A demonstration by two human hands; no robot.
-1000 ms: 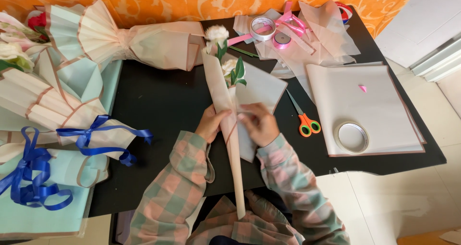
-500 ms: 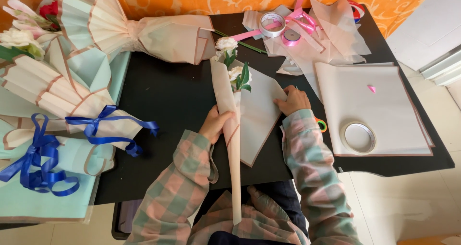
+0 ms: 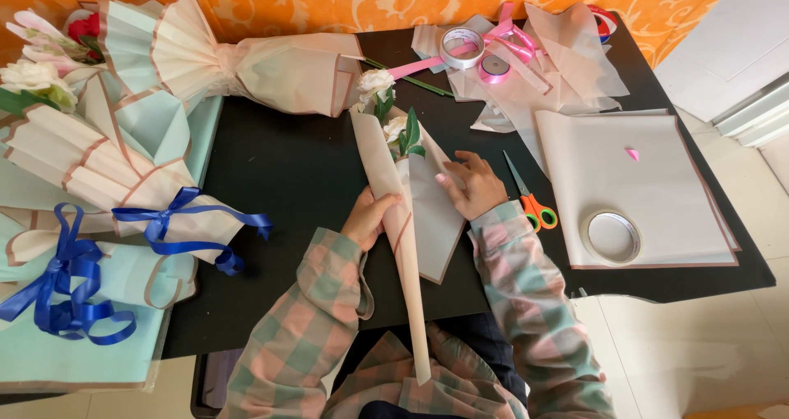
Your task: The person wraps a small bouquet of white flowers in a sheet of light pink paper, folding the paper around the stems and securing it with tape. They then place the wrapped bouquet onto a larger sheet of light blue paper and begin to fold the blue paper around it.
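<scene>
Black table (image 3: 279, 172): left hand (image 3: 371, 218) grips the paper-wrapped flower cone (image 3: 393, 189), right hand (image 3: 474, 187) spread flat on its wrap.

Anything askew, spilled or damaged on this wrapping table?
Nothing looks damaged or spilled. The far right corner is untidy: crumpled wrapping sheets lie heaped with pink ribbon and a tape roll. The scissors lie flat beside the right hand.
</scene>
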